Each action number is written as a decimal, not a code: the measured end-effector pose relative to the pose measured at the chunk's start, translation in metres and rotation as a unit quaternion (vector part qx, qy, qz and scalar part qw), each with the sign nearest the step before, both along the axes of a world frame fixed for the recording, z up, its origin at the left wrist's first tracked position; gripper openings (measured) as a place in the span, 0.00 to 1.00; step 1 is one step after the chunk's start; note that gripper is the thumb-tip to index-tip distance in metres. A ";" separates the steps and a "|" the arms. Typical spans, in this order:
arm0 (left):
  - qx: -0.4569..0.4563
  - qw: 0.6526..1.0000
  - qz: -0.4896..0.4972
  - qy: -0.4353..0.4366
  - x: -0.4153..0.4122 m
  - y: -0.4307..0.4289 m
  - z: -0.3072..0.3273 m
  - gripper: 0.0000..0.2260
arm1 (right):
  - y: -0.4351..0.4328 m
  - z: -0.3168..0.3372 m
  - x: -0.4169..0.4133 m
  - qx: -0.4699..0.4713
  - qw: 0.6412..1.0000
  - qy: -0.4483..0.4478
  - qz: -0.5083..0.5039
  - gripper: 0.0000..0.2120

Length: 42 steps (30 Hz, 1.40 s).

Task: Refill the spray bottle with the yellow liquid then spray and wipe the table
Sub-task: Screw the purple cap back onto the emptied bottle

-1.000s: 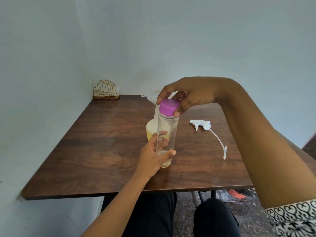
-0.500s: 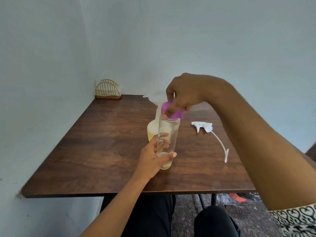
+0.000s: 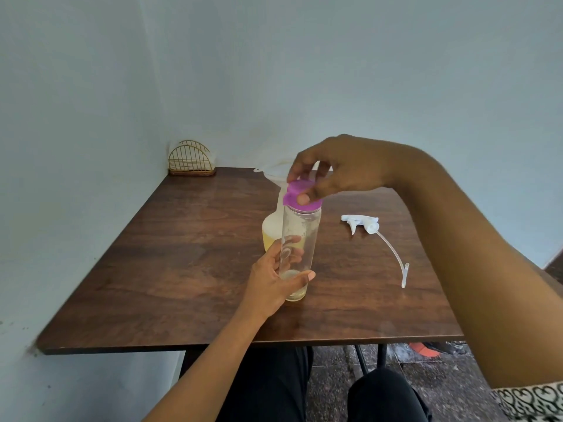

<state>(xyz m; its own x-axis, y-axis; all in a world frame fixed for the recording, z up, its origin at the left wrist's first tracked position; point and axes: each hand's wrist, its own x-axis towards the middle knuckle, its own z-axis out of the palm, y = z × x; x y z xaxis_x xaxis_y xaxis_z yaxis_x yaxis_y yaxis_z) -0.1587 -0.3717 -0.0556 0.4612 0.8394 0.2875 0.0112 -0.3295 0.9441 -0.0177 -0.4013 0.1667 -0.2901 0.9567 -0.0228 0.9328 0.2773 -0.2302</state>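
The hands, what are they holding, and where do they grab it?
The left hand holds the clear bottle round its lower body. The right hand pinches the purple cap by its rim, at the bottle's mouth.

Grips the clear bottle low down with the left hand, thumb across the front, forearm in from 7 o'clock. Pinches the purple cap from above with the right hand, fingers curled, wrist bent, arm in from 4 o'clock.

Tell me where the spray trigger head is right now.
In the head view, the spray trigger head lies on the table, right of the clear bottle, its tube curving toward the near edge.
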 end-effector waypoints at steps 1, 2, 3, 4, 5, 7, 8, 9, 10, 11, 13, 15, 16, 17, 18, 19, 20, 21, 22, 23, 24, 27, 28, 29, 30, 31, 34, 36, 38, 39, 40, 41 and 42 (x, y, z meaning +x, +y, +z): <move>0.000 1.000 -0.001 -0.002 0.000 0.000 0.000 0.26 | 0.003 -0.003 -0.005 0.032 0.999 -0.031 -0.031 0.20; -0.001 1.000 -0.002 -0.004 0.000 -0.001 0.000 0.26 | 0.005 -0.006 -0.011 0.069 0.993 -0.068 -0.070 0.26; -0.001 1.000 -0.002 -0.006 0.000 -0.001 0.000 0.26 | 0.006 -0.009 -0.015 0.116 0.983 -0.098 -0.106 0.31; 0.000 1.000 -0.002 -0.006 0.000 0.000 0.000 0.26 | 0.006 -0.009 -0.015 0.161 0.972 -0.105 -0.135 0.34; 0.001 1.000 -0.002 -0.004 0.000 0.000 0.000 0.26 | 0.006 -0.007 -0.012 0.195 0.964 -0.098 -0.152 0.35; 0.000 1.000 -0.004 0.001 -0.001 0.001 0.000 0.26 | 0.003 0.000 -0.001 0.183 0.975 -0.065 -0.103 0.27; -0.001 1.000 -0.003 0.003 -0.001 0.001 0.000 0.26 | -0.001 0.006 0.002 0.119 0.990 -0.049 -0.054 0.21; -0.001 1.000 -0.003 0.005 -0.002 0.002 -0.001 0.26 | -0.005 0.009 0.003 0.034 0.999 -0.036 -0.009 0.18; -0.001 1.000 -0.004 0.006 -0.002 0.001 0.000 0.26 | -0.007 0.010 0.003 -0.033 0.999 -0.025 0.016 0.19; -0.001 1.000 -0.006 0.005 -0.001 0.002 0.000 0.26 | -0.006 0.007 0.003 -0.062 0.998 -0.019 0.022 0.20; -0.004 1.000 -0.005 0.000 -0.001 0.002 0.000 0.26 | 0.000 -0.002 0.000 -0.015 1.000 -0.023 -0.001 0.19; -0.006 1.000 -0.005 -0.002 -0.001 0.001 0.000 0.26 | 0.006 -0.010 -0.007 0.081 0.993 -0.062 -0.067 0.26; -0.005 1.000 -0.006 -0.002 -0.001 0.001 0.000 0.26 | 0.006 -0.013 -0.013 0.133 0.982 -0.089 -0.105 0.32; -0.005 1.000 -0.008 -0.002 -0.001 0.001 0.000 0.26 | 0.006 -0.015 -0.015 0.173 0.972 -0.090 -0.133 0.36; -0.005 1.000 -0.010 -0.001 -0.002 0.001 0.000 0.26 | 0.006 -0.014 -0.014 0.197 0.967 -0.057 -0.151 0.38; -0.007 1.000 -0.014 -0.001 -0.002 0.001 0.000 0.26 | 0.006 -0.011 -0.011 0.188 0.970 -0.012 -0.152 0.38; -0.009 1.000 -0.018 0.000 -0.002 0.002 0.001 0.26 | 0.003 -0.007 -0.006 0.160 0.979 0.038 -0.125 0.35; -0.011 1.000 -0.021 -0.001 -0.003 0.003 0.000 0.26 | 0.000 -0.003 0.000 0.115 0.988 0.061 -0.080 0.28; -0.013 1.000 -0.022 -0.002 -0.003 0.003 0.000 0.26 | -0.004 0.001 0.003 0.057 0.996 0.053 -0.030 0.20; -0.014 1.000 -0.021 -0.004 -0.003 0.003 0.000 0.26 | -0.008 0.003 0.004 -0.008 0.999 0.041 0.005 0.18; -0.015 1.000 -0.021 -0.005 -0.003 0.003 0.000 0.26 | -0.009 0.003 0.005 -0.049 0.998 0.034 0.023 0.19; -0.013 1.000 -0.017 -0.011 -0.002 0.002 -0.001 0.27 | -0.001 -0.008 -0.001 0.016 1.000 0.006 -0.017 0.18; -0.013 1.000 -0.016 -0.013 -0.001 0.002 -0.001 0.27 | 0.003 -0.014 -0.007 0.072 0.995 -0.024 -0.060 0.22; -0.013 1.000 -0.015 -0.014 -0.001 0.002 -0.001 0.27 | 0.007 -0.020 -0.013 0.139 0.981 -0.081 -0.105 0.27; -0.014 1.000 -0.016 -0.014 -0.002 0.002 -0.001 0.26 | 0.008 -0.025 -0.020 0.197 0.962 -0.132 -0.135 0.32; -0.017 1.000 -0.019 -0.014 -0.002 0.002 -0.001 0.26 | 0.009 -0.031 -0.022 0.239 0.949 -0.144 -0.147 0.34; -0.023 0.999 -0.032 -0.009 -0.005 0.003 0.002 0.26 | 0.006 -0.027 -0.010 0.163 0.981 -0.004 -0.104 0.29; -0.023 0.999 -0.034 -0.010 -0.005 0.003 0.001 0.26 | 0.000 -0.018 0.002 0.034 0.998 0.042 -0.042 0.20; -0.021 0.999 -0.029 -0.015 -0.005 0.002 0.000 0.26 | -0.002 -0.018 0.008 -0.002 0.999 0.047 -0.012 0.21; -0.021 0.999 -0.025 -0.019 -0.004 0.002 -0.001 0.26 | -0.002 -0.021 0.008 0.015 0.998 0.057 -0.014 0.22; -0.020 0.999 -0.022 -0.023 -0.004 0.002 -0.001 0.25 | -0.001 -0.024 0.006 0.041 0.997 0.066 -0.020 0.22; -0.019 0.999 -0.020 -0.030 -0.004 0.001 -0.002 0.25 | 0.000 -0.027 0.005 0.068 0.995 0.069 -0.026 0.23; -0.018 0.999 -0.017 -0.037 -0.003 0.001 -0.002 0.25 | 0.000 -0.028 0.004 0.092 0.993 0.069 -0.031 0.23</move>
